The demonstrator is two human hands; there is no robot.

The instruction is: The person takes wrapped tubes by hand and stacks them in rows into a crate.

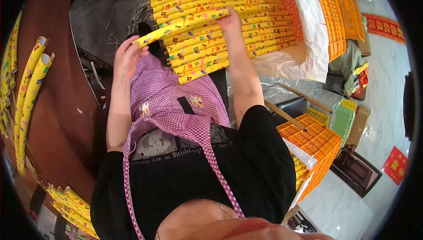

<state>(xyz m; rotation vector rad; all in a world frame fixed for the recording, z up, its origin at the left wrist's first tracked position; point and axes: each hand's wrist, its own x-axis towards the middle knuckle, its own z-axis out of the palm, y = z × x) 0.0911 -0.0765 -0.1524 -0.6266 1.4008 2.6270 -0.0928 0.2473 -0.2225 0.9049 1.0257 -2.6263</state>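
Note:
A yellow gift-wrap roll [183,25], printed with small colourful figures and letters, lies at a slant above a row of similar rolls. My left hand [127,58] has its fingers closed around the roll's near left end. Farther along, my right hand [231,21] grips the same roll near its other end, thumb and fingers against the paper. Beneath and beyond it, many matching rolls [198,59] lie side by side in a stack, within a crate lined with white sheeting [315,28].
Orange plastic crates [328,15] stand at the right, another orange crate [308,138] lower down. On the left, more yellow rolls [33,90] rest by a brown tabletop [66,107]. String tangles [141,13] lie on the dark floor. Wooden sticks [286,115] jut out near the lower crate.

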